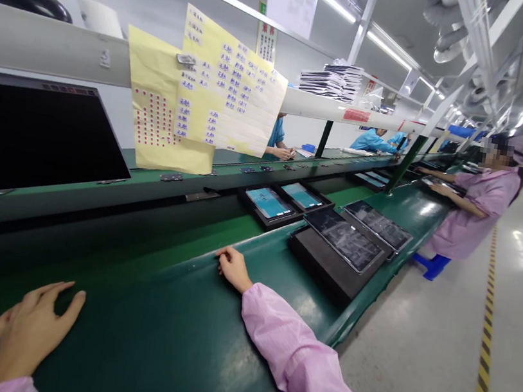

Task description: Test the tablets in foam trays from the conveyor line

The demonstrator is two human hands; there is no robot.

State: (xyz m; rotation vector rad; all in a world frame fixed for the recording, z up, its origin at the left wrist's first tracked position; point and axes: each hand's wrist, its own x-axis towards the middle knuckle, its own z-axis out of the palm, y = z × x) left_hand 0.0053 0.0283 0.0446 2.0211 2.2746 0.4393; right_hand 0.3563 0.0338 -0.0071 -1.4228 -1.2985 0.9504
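Note:
My left hand (36, 323) lies flat on the green bench top (163, 338) at the lower left, fingers spread, holding nothing. My right hand (233, 267) rests further along on the raised lip of the bench beside the conveyor, fingers curled loosely on the edge, nothing in it. A pink sleeve covers my right forearm. The nearest things are two dark tablets on black trays (350, 241) to the right of my right hand. Two more trays with blue-screened tablets (269, 203) sit on the conveyor belt beyond.
Yellow paper sheets (207, 97) hang from the overhead shelf. A large dark screen (31, 134) stands at the left. A person in pink (477, 200) works at the bench further down, others in blue across the line. A grey floor aisle with a striped line runs on the right.

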